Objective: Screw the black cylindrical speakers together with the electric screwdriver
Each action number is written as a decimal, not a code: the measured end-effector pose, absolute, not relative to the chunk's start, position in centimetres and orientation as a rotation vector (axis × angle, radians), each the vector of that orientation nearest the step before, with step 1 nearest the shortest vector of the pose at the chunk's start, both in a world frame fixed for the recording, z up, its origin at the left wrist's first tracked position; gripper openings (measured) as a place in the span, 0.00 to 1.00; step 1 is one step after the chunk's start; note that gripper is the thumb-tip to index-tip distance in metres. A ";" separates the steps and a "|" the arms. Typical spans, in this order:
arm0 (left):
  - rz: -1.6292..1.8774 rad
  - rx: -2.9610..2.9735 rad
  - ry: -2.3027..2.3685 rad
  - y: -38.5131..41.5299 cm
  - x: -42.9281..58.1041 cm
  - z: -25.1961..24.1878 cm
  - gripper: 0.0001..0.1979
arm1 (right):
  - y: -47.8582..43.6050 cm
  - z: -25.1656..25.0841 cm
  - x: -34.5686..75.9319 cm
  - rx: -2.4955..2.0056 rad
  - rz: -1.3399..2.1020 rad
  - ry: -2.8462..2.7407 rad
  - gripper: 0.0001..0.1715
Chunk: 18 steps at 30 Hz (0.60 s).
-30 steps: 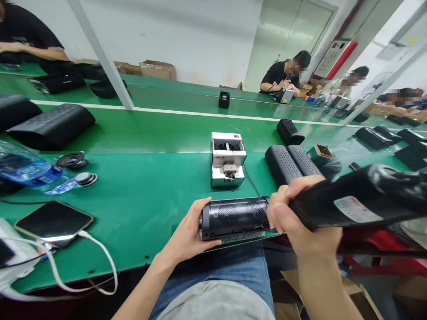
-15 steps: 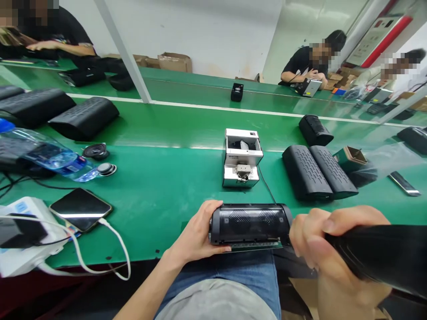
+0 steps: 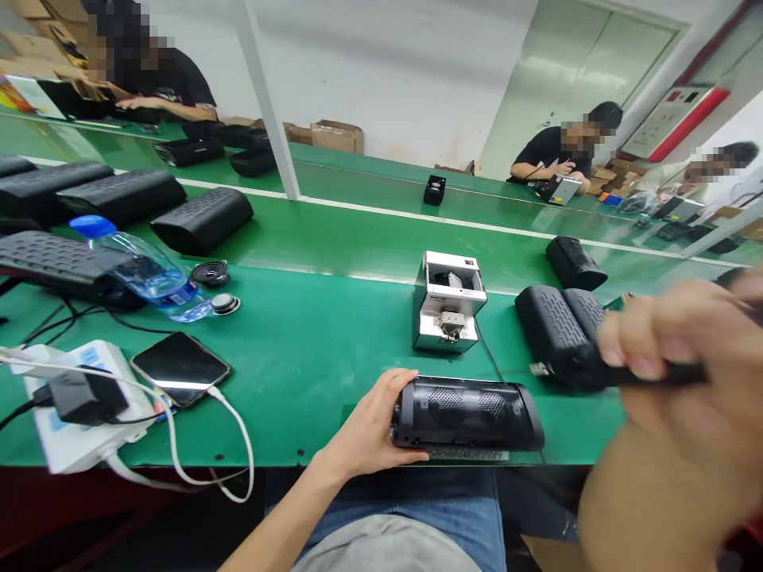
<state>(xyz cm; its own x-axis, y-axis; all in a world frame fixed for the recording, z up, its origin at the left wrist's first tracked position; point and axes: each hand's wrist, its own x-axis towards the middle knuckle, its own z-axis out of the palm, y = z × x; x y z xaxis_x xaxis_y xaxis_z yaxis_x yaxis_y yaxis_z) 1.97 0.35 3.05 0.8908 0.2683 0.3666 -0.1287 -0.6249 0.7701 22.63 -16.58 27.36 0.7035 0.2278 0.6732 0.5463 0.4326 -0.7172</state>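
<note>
At my spot on the green desk, my left hand is wrapped around the end of a black cylindrical speaker body, fingers curled over the top. The speaker is lying sideways right at the desk's near edge, same grip as half a second ago. The big change is my right hand: it's pulled away from the speaker's end and moved off to the right, so it's a blur now. Its fingers are closed around a long black speaker shell, which has dropped from tilted to about level, right beside two perforated black shells on the desk. A white-and-steel screw feeder sits just past the speaker, and my phone is off to the left, plugged in.
</note>
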 end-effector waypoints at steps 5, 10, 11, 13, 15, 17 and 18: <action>0.570 2.152 0.108 0.2 2.0 3.3 0.64 | -8.0 25.6 25.9 -0.985 -0.299 -0.893 0.12; 0.555 2.145 0.117 0.3 1.9 3.2 0.64 | -4.9 24.2 27.8 -1.089 -0.225 -0.869 0.14; 0.549 2.147 0.120 0.3 1.9 3.1 0.65 | -4.7 24.1 27.9 -1.101 -0.211 -0.860 0.15; 0.540 2.150 0.124 0.3 1.9 3.1 0.65 | -4.5 24.1 28.0 -1.112 -0.201 -0.851 0.15; 0.536 2.151 0.124 0.3 1.9 3.2 0.65 | -4.4 24.2 28.0 -1.116 -0.213 -0.855 0.15; 0.539 2.151 0.123 0.3 1.9 3.2 0.65 | -4.5 24.1 27.8 -1.132 -0.206 -0.867 0.14; 0.541 2.150 0.125 0.3 2.0 3.2 0.65 | -4.5 24.0 27.8 -1.143 -0.198 -0.872 0.14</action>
